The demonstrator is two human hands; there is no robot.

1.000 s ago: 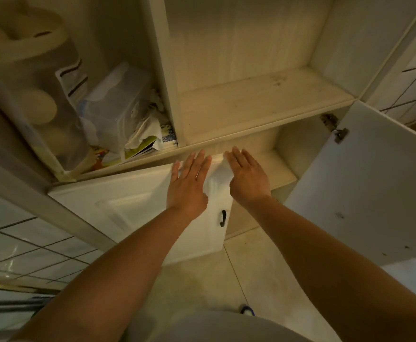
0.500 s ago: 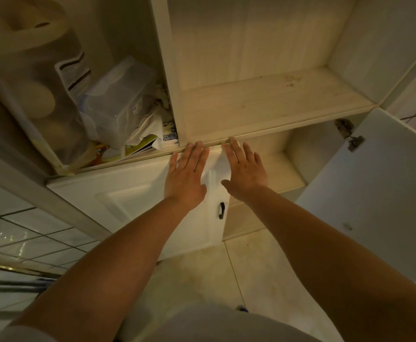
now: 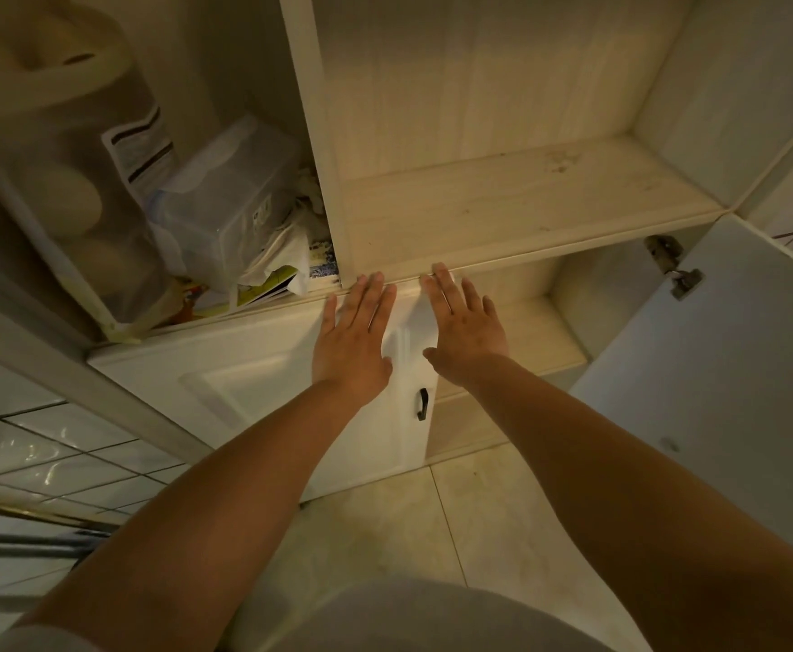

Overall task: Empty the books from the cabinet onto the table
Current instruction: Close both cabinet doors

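Both hands, left (image 3: 354,338) and right (image 3: 465,329), lie flat and empty, fingertips at the cabinet (image 3: 526,214) shelf's front edge. Books (image 3: 321,265) lie just beyond the left hand

White cabinet door (image 3: 253,378), black handle (image 3: 423,404)

Dim, warm yellowish light is seen; edges are bowed by wide-angle distortion, and detail is softened throughout.
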